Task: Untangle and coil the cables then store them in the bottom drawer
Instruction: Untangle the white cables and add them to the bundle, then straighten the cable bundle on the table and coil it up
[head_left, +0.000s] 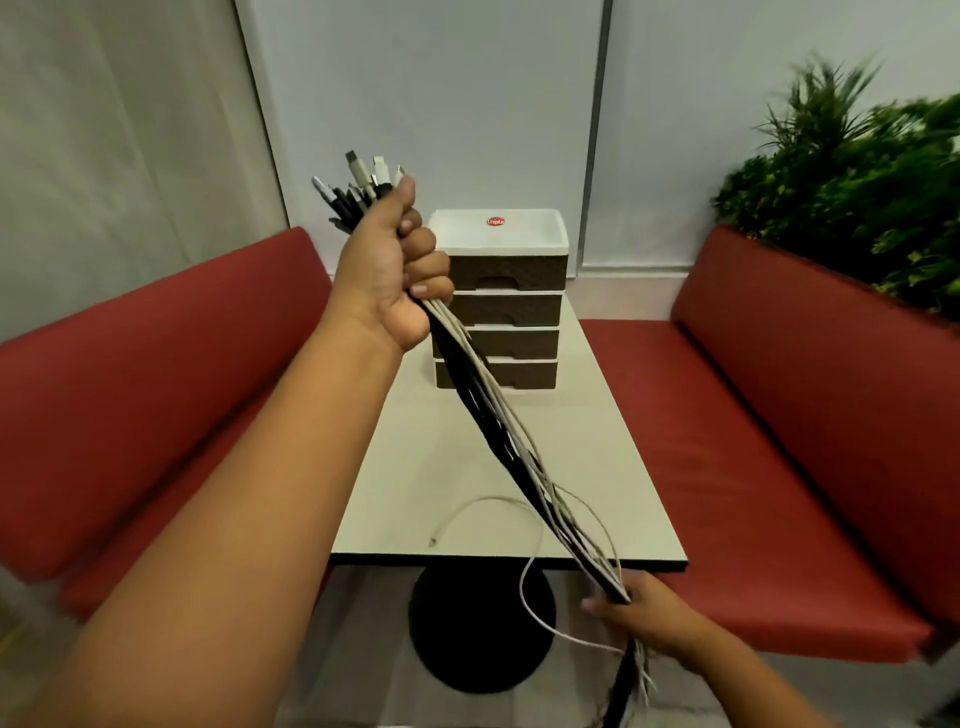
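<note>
My left hand (397, 270) is raised high and grips a thick bundle of black and white cables (498, 421) just below their plugs, which fan out above my fist. The bundle runs taut down to the right. My right hand (631, 605) grips it below the table's front edge, and the loose ends hang under that hand. One white cable (493, 503) loops out of the bundle and lies on the table, its small plug at the front. A brown and white drawer unit (506, 291) stands at the table's far end, all drawers closed, the bottom drawer (519, 375) partly behind the cables.
The small cream table (597, 467) stands on a black round pedestal base (478, 613). Red cushioned benches flank it, left (130, 374) and right (779, 415). A green plant (857, 171) rises behind the right bench. Grey wall panels are at the back.
</note>
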